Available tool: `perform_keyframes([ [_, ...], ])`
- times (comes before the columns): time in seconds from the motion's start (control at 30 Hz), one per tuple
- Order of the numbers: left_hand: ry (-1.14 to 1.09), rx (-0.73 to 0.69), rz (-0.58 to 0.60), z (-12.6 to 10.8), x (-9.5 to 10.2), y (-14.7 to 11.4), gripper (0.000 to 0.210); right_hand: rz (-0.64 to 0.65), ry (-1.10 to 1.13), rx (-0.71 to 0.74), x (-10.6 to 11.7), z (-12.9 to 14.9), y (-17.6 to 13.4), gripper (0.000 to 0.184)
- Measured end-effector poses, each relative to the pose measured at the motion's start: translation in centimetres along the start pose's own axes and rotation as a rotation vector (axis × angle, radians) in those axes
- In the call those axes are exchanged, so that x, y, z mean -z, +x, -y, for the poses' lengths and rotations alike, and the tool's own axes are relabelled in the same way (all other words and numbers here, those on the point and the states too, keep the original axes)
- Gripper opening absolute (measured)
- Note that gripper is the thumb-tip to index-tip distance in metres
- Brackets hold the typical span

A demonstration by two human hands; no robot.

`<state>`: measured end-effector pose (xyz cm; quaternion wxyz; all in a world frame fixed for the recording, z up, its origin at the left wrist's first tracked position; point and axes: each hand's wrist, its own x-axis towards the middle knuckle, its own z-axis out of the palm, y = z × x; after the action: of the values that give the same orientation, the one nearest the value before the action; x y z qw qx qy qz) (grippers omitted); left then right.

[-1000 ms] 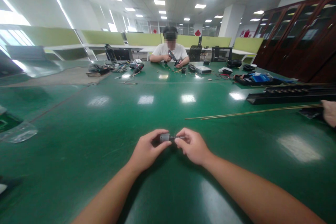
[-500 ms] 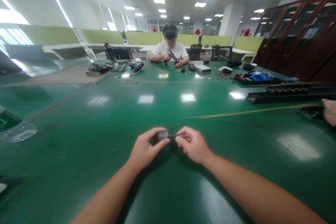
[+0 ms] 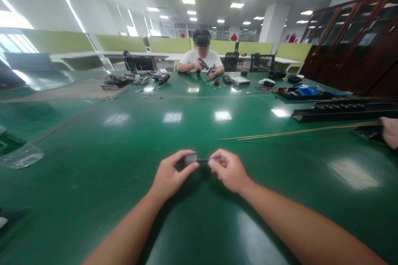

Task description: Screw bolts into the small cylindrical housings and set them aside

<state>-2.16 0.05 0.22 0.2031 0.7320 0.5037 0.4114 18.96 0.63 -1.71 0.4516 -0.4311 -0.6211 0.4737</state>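
Over the green table point(image 3: 199, 215), my left hand point(image 3: 170, 174) is closed around a short grey cylinder point(image 3: 190, 159), with thumb and fingertips on its sides. A thin dark shaft point(image 3: 202, 160) runs from the cylinder's right end towards my right hand point(image 3: 229, 170). My right fingers are pinched at the shaft's far end, where a small shiny piece barely shows between the tips. The fingers hide most of that piece, so its kind is unclear. Cylinder and shaft lie level, in line between both hands.
Long thin brass-coloured rods point(image 3: 280, 133) lie to the right, near another person's hand point(image 3: 390, 132) and a long black channel point(image 3: 336, 111). Opposite, a co-worker point(image 3: 200, 60) holds a dark drill-like tool. A clear plastic item point(image 3: 23, 156) is at left.
My left hand and the grey cylinder have shifted slightly left. A little more shaft shows between the hands. My right hand is almost still; the co-worker's tool has moved slightly.
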Motion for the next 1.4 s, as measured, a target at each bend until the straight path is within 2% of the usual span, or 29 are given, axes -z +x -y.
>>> perform_keyframes([
  [0.3,-0.031,0.041,-0.009,0.0,0.0,0.0,0.034,-0.005,0.021,0.018,0.1,-0.3,0.1,0.013],
  [0.5,-0.171,0.137,-0.057,0.4,-0.1,0.2,0.038,-0.047,0.075,0.001,0.1,-0.2,0.2,0.019],
  [0.6,-0.33,0.234,-0.189,0.7,-0.2,0.6,0.042,-0.029,0.072,0.01,0.1,-0.1,0.1,0.028],
  [0.77,-0.742,0.353,-0.537,1.4,0.1,1.7,0.051,0.053,0.04,0.028,-0.1,-0.3,0.0,0.037],
  [0.83,-0.888,0.387,-0.595,1.8,0.3,2.0,0.05,0.072,0.023,0.029,-0.1,-0.4,-0.1,0.038],
  [0.97,-1.017,0.425,-0.617,2.1,0.8,2.1,0.042,0.095,-0.001,0.043,-0.1,-0.6,0.0,0.037],
  [1.17,-1.063,0.424,-0.626,1.9,0.8,2.0,0.035,0.116,-0.042,0.061,-0.2,-1.0,0.1,0.037],
  [1.4,-1.041,0.455,-0.589,1.5,0.7,2.2,0.042,0.155,-0.09,0.092,-0.3,-1.0,0.1,0.036],
])
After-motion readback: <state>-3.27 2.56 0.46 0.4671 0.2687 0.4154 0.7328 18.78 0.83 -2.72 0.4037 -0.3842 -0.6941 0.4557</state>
